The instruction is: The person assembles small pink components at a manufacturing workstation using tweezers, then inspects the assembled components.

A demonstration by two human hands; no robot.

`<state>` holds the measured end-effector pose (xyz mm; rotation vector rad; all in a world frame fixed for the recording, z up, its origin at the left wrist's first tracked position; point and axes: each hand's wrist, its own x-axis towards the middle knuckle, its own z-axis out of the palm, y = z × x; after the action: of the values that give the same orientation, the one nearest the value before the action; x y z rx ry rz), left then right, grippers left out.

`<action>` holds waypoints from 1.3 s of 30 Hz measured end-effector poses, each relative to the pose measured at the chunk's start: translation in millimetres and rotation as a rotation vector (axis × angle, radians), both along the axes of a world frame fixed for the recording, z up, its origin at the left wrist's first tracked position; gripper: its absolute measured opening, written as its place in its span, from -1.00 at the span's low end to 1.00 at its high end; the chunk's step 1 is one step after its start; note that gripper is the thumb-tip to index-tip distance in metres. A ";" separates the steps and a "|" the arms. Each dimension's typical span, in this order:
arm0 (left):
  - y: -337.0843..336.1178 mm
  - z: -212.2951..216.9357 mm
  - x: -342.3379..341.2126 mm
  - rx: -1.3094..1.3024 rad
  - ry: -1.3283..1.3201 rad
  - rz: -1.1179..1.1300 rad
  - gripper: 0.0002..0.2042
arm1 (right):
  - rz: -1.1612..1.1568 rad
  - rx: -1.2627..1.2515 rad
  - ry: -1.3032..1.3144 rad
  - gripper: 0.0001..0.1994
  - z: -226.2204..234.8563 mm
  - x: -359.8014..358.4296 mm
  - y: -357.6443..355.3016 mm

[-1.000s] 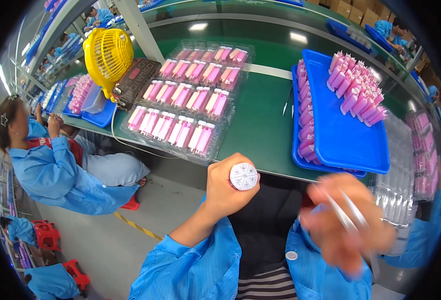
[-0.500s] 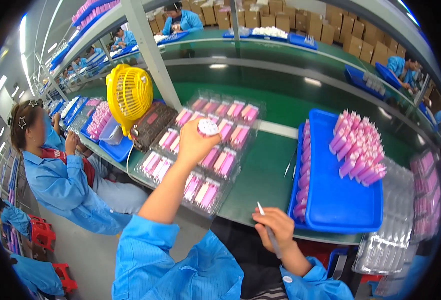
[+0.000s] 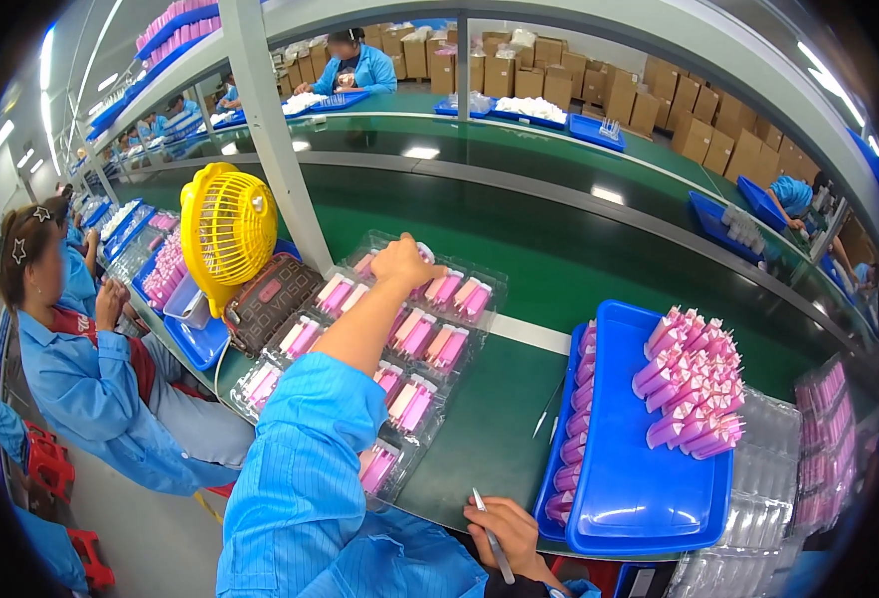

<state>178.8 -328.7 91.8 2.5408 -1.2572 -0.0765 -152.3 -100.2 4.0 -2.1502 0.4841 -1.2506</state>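
My left hand (image 3: 404, 264) is over the far row of a clear plastic blister tray (image 3: 439, 394), fingers curled downward. A bit of white shows beside its fingers; what they hold is mostly hidden. Pink-and-white pieces (image 3: 415, 401) lie in pairs in the tray's pockets, and my left forearm covers part of them. Near the bench's front edge, my right hand (image 3: 509, 530) is closed around metal tweezers (image 3: 494, 543), their tip pointing away from me.
Right of my right hand, a blue tray (image 3: 629, 513) holds a heap of pink pieces (image 3: 689, 384), stacked on another blue tray. Beyond lie clear blister trays (image 3: 758, 478). A yellow fan (image 3: 228, 234) and dark bag (image 3: 275, 299) stand left. A co-worker (image 3: 90, 369) sits at left.
My left hand has moved to the tray's far row; the white round-ended piece it held in view is now mostly hidden. My right hand, still gripping the tweezers, is lower in view. The view has shifted.
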 end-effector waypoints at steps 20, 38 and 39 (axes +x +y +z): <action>-10.2 -33.8 53.4 -0.243 0.011 -0.005 -0.42 | 0.029 0.075 0.009 -0.82 -1.7 1.0 -3.5; -4.7 -39.9 64.6 -0.307 -0.193 -0.155 -0.57 | -0.007 0.140 0.053 -0.81 -0.2 3.8 -4.7; -8.0 -38.7 56.2 -0.295 -0.098 -0.255 -0.51 | -0.022 0.146 0.055 -0.81 -0.4 3.1 -4.9</action>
<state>235.0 -336.7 53.1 2.1496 -1.5015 0.1688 -149.2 -105.1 3.6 -2.0650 0.6050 -1.1346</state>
